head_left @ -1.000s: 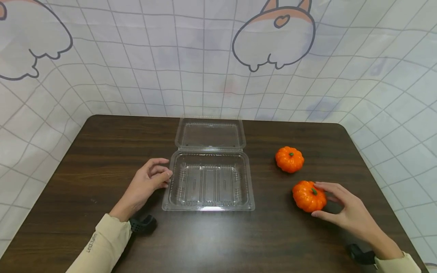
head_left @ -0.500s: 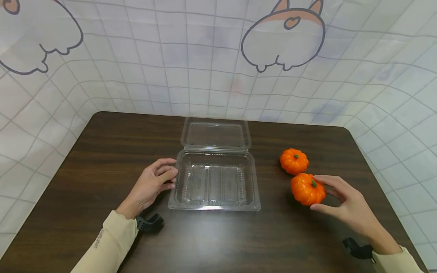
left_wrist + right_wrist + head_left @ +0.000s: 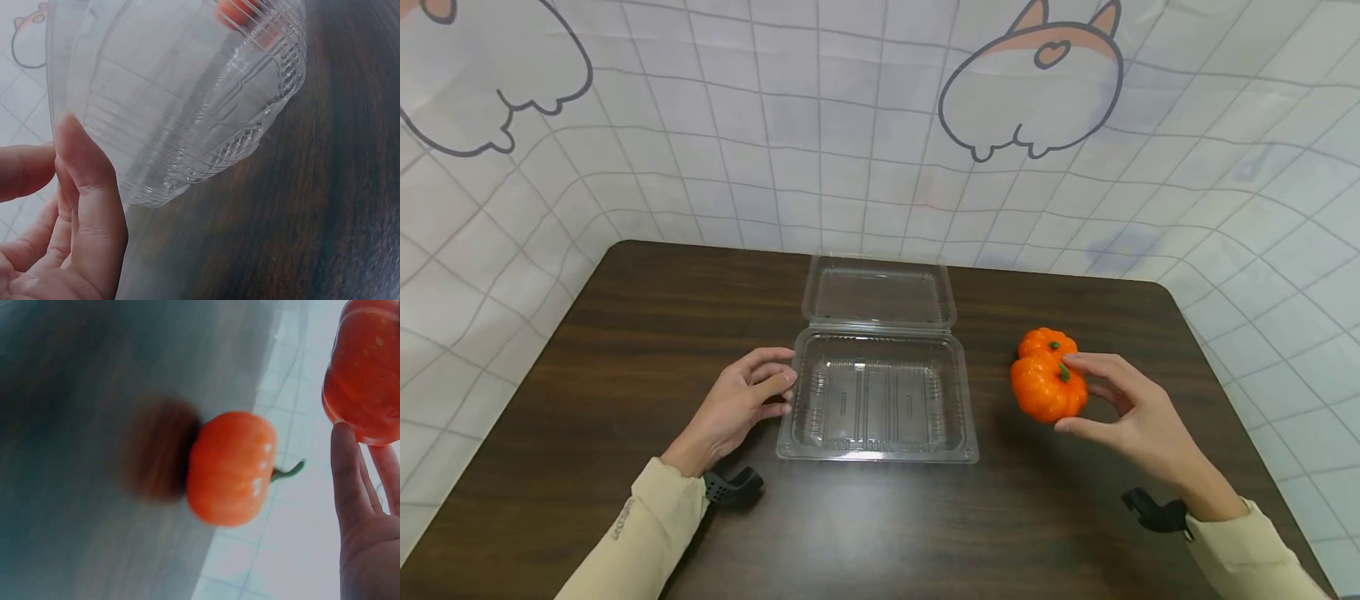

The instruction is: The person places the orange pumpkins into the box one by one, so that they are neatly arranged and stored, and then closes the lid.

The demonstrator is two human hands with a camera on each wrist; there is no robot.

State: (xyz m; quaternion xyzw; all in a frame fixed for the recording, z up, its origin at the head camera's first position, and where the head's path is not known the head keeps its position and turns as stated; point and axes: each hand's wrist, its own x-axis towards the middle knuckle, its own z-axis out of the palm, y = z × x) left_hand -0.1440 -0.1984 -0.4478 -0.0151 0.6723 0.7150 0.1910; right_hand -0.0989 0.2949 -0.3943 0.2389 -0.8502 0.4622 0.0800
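Note:
A hinged clear plastic food container lies on the table with its lid laid back. My left hand pinches its left rim between thumb and fingers, seen close up in the left wrist view. On the right side, my right hand grips a small orange toy pumpkin between thumb and fingers. That pumpkin is raised off the table. Partly hidden behind it in the head view is a second orange pumpkin, which stands upright on the table with its green stem on top.
The dark wood-grain table ends at a white grid-patterned curtain with cartoon animal drawings. Dark wrist straps sit at both cuffs. The container lies between the two hands.
My right hand has lifted the nearer pumpkin and carried it left and away from me, so it now overlaps the other one in the head view. My left hand stays at the container's rim.

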